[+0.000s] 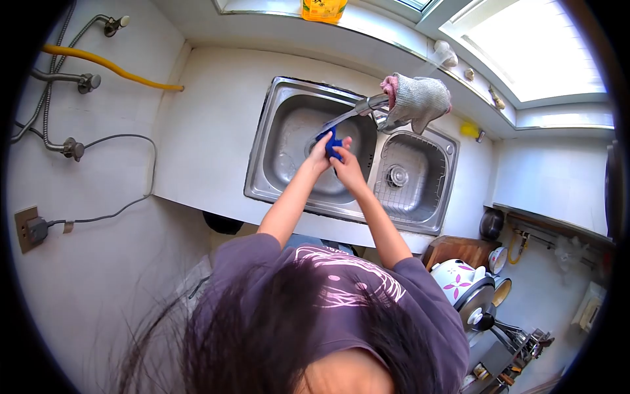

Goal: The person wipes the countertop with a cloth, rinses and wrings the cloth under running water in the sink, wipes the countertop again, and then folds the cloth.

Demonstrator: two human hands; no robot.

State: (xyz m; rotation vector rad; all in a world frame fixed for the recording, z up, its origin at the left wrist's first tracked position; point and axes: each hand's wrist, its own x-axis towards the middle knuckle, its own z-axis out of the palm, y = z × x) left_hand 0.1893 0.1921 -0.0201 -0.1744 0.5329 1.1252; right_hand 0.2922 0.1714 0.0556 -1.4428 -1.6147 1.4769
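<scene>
Over the large left basin of the steel sink (259,161), both hands hold a dark blue cloth (333,144). My left hand (317,155) grips it from the left side, fingers partly hidden behind it. My right hand (348,164) pinches its lower right part. Water runs from the faucet (372,104) onto the cloth. A grey knitted glove with a pink cuff (421,100) hangs over the top of the faucet.
Right basin holds a wire rack (420,174). An orange bottle (323,9) stands on the window ledge. At right are a cutting board (459,252), a flowered pot (453,279) and utensils. A yellow hose (115,67) and a plugged-in cable (39,228) are at left.
</scene>
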